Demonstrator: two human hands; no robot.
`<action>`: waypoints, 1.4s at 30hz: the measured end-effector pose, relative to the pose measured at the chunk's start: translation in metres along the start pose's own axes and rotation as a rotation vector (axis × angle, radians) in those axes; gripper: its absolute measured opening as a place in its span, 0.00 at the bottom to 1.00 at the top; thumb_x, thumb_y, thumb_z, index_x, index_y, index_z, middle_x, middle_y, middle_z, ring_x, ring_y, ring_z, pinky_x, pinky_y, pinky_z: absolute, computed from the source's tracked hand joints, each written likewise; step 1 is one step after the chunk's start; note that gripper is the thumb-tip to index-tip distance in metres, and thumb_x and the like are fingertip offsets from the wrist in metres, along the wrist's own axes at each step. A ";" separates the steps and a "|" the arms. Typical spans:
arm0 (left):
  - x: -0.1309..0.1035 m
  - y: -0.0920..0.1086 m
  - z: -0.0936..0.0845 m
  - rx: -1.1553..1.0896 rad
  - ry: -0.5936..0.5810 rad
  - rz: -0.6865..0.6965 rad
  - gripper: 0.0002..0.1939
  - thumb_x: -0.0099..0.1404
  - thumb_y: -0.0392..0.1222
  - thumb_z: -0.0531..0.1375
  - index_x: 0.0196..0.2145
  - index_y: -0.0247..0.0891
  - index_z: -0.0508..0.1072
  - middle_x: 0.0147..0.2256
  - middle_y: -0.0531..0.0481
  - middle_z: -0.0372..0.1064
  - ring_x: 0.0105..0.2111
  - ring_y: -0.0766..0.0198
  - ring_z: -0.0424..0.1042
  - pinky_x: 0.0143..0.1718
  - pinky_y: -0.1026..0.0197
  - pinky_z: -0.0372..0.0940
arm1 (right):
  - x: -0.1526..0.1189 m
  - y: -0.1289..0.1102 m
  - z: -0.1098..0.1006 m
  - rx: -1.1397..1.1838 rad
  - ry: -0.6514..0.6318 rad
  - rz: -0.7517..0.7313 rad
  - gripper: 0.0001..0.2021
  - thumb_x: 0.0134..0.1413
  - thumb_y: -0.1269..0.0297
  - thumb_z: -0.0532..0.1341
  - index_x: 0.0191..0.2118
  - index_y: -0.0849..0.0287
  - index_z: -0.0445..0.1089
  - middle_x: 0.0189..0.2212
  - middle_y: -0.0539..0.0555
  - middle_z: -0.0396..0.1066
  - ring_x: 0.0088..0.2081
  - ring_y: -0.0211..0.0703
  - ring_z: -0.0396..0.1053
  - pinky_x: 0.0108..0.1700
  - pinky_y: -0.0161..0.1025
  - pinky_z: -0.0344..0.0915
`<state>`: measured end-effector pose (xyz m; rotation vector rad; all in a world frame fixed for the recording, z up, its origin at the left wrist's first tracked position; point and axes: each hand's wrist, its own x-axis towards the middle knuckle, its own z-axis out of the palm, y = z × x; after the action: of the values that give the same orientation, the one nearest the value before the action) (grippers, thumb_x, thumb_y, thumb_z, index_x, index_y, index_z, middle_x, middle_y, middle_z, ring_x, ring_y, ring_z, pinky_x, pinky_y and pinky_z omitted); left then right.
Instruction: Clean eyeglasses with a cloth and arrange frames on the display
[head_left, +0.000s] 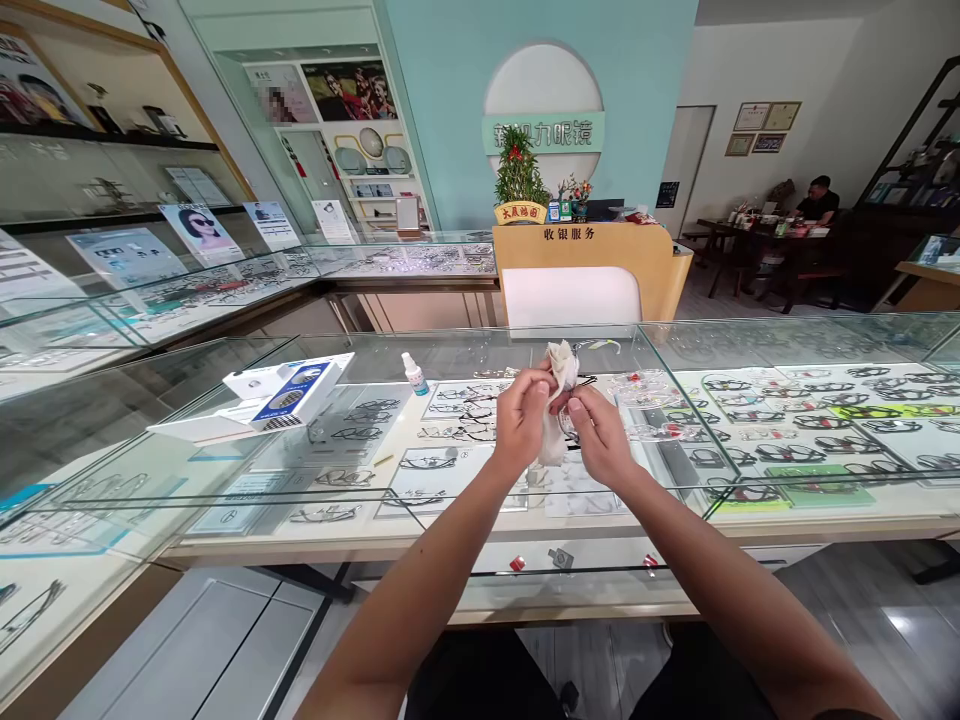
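Note:
Above the glass display counter, my left hand is closed around a pale, crumpled cloth, which hangs below the fingers and sticks up above them. My right hand is beside it, fingers pinched on a pair of glasses whose thin frame shows between the hands. Part of the glasses is covered by the cloth and fingers. A small white bottle with a blue label stands on the glass top, left of my hands.
An opened white and blue box lies on the counter's left part. Rows of glasses fill the case under the glass. Behind are a wooden reception desk and, far right, a seated person at a table.

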<state>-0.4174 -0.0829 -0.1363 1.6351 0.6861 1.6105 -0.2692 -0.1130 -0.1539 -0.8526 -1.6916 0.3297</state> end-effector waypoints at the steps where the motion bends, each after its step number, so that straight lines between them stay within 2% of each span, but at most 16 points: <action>1: 0.001 0.002 0.002 -0.027 0.035 -0.016 0.26 0.72 0.69 0.62 0.34 0.43 0.71 0.37 0.49 0.75 0.28 0.63 0.68 0.36 0.55 0.66 | 0.000 -0.001 0.001 -0.005 -0.020 -0.011 0.22 0.82 0.50 0.48 0.40 0.52 0.73 0.37 0.55 0.75 0.41 0.51 0.71 0.48 0.49 0.65; 4: 0.005 0.005 0.004 -0.109 0.074 -0.085 0.28 0.67 0.68 0.69 0.31 0.43 0.64 0.33 0.54 0.72 0.21 0.70 0.62 0.26 0.58 0.60 | -0.002 -0.005 0.003 0.007 -0.073 -0.041 0.21 0.82 0.50 0.48 0.40 0.51 0.73 0.37 0.55 0.75 0.41 0.51 0.71 0.47 0.49 0.65; 7: 0.011 0.005 0.000 -0.219 0.027 -0.172 0.30 0.61 0.66 0.75 0.35 0.45 0.62 0.29 0.59 0.70 0.17 0.71 0.60 0.21 0.60 0.57 | -0.001 -0.007 0.002 0.077 -0.108 -0.048 0.21 0.82 0.51 0.48 0.41 0.51 0.73 0.38 0.55 0.75 0.42 0.50 0.71 0.47 0.47 0.65; 10: 0.018 0.002 -0.009 -0.328 -0.096 -0.294 0.33 0.56 0.66 0.78 0.41 0.46 0.65 0.24 0.63 0.65 0.15 0.70 0.60 0.20 0.61 0.56 | 0.001 -0.008 -0.003 0.149 -0.157 -0.041 0.21 0.82 0.52 0.48 0.40 0.52 0.73 0.38 0.54 0.75 0.41 0.48 0.71 0.47 0.46 0.64; 13: 0.023 0.000 -0.016 -0.359 -0.267 -0.405 0.33 0.54 0.68 0.78 0.40 0.43 0.69 0.22 0.60 0.67 0.16 0.69 0.63 0.22 0.60 0.59 | 0.004 -0.007 -0.008 0.190 -0.209 -0.020 0.22 0.82 0.49 0.49 0.39 0.52 0.72 0.36 0.53 0.74 0.39 0.47 0.70 0.45 0.45 0.63; 15: 0.024 -0.002 -0.017 -0.361 -0.284 -0.380 0.33 0.55 0.66 0.78 0.41 0.42 0.69 0.23 0.60 0.69 0.16 0.69 0.64 0.23 0.61 0.61 | 0.006 -0.005 -0.010 0.213 -0.221 -0.008 0.23 0.82 0.48 0.49 0.38 0.53 0.72 0.36 0.53 0.73 0.38 0.46 0.69 0.45 0.44 0.63; 18: 0.022 -0.003 -0.013 -0.347 -0.130 -0.200 0.33 0.56 0.57 0.81 0.45 0.45 0.65 0.27 0.61 0.74 0.18 0.69 0.68 0.23 0.64 0.62 | 0.008 -0.004 -0.009 0.261 -0.204 0.009 0.23 0.81 0.47 0.50 0.39 0.54 0.73 0.37 0.54 0.75 0.39 0.46 0.69 0.46 0.44 0.63; 21: 0.017 -0.001 -0.007 -0.264 0.003 -0.052 0.31 0.57 0.53 0.81 0.44 0.45 0.65 0.29 0.61 0.74 0.23 0.70 0.70 0.26 0.67 0.63 | 0.008 -0.004 -0.008 0.292 -0.186 0.033 0.23 0.81 0.46 0.51 0.39 0.54 0.74 0.36 0.53 0.75 0.39 0.46 0.69 0.45 0.43 0.62; 24: 0.013 0.003 -0.003 -0.214 0.002 -0.016 0.26 0.63 0.60 0.76 0.42 0.42 0.69 0.27 0.59 0.71 0.20 0.72 0.66 0.23 0.66 0.61 | 0.007 -0.007 -0.006 0.318 -0.187 0.065 0.23 0.81 0.47 0.51 0.39 0.55 0.75 0.37 0.53 0.75 0.38 0.45 0.68 0.45 0.43 0.61; 28: 0.012 0.007 -0.003 -0.141 0.037 0.025 0.26 0.69 0.68 0.68 0.40 0.40 0.75 0.24 0.57 0.68 0.17 0.70 0.62 0.21 0.63 0.59 | 0.005 -0.006 -0.005 0.349 -0.197 0.097 0.22 0.81 0.48 0.52 0.41 0.55 0.76 0.39 0.53 0.77 0.38 0.44 0.68 0.45 0.42 0.61; 30: 0.012 0.007 -0.005 -0.049 0.085 0.061 0.27 0.70 0.69 0.66 0.40 0.39 0.78 0.28 0.52 0.73 0.22 0.67 0.67 0.25 0.62 0.63 | 0.005 -0.005 -0.004 0.374 -0.192 0.107 0.22 0.81 0.48 0.53 0.41 0.55 0.76 0.39 0.53 0.76 0.39 0.44 0.68 0.45 0.42 0.61; 33: 0.011 0.006 -0.007 0.052 0.130 0.103 0.27 0.72 0.69 0.64 0.40 0.39 0.81 0.40 0.45 0.81 0.36 0.60 0.78 0.38 0.60 0.71 | 0.006 -0.005 -0.004 0.418 -0.182 0.129 0.22 0.80 0.47 0.53 0.41 0.55 0.76 0.38 0.54 0.76 0.40 0.46 0.68 0.46 0.42 0.62; 35: 0.010 0.005 -0.005 0.044 0.121 0.103 0.26 0.72 0.67 0.65 0.40 0.39 0.81 0.44 0.43 0.81 0.40 0.60 0.79 0.41 0.60 0.71 | 0.007 -0.005 -0.004 0.452 -0.177 0.147 0.22 0.80 0.46 0.54 0.41 0.55 0.76 0.37 0.54 0.76 0.39 0.46 0.68 0.45 0.42 0.62; 38: 0.011 0.005 -0.002 -0.155 0.037 0.013 0.22 0.68 0.62 0.71 0.45 0.42 0.77 0.42 0.48 0.80 0.25 0.68 0.71 0.28 0.63 0.66 | 0.007 -0.007 -0.005 0.491 -0.172 0.163 0.22 0.79 0.44 0.55 0.41 0.55 0.76 0.37 0.54 0.76 0.38 0.45 0.67 0.43 0.42 0.62; 40: 0.014 0.005 -0.002 -0.328 -0.042 -0.086 0.26 0.65 0.58 0.75 0.52 0.46 0.71 0.41 0.52 0.79 0.20 0.72 0.65 0.22 0.63 0.62 | 0.008 -0.006 -0.005 0.486 -0.166 0.160 0.23 0.78 0.44 0.55 0.40 0.55 0.76 0.37 0.54 0.76 0.38 0.46 0.67 0.44 0.43 0.62; 42: 0.017 0.004 -0.004 -0.436 -0.119 -0.172 0.31 0.62 0.54 0.78 0.54 0.48 0.67 0.40 0.55 0.79 0.19 0.72 0.66 0.23 0.63 0.64 | 0.008 -0.005 -0.005 0.468 -0.161 0.146 0.23 0.79 0.44 0.55 0.40 0.55 0.76 0.37 0.54 0.75 0.39 0.46 0.67 0.44 0.43 0.61</action>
<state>-0.4205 -0.0714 -0.1229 1.3028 0.3690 1.4072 -0.2671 -0.1117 -0.1433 -0.6098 -1.6065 0.8762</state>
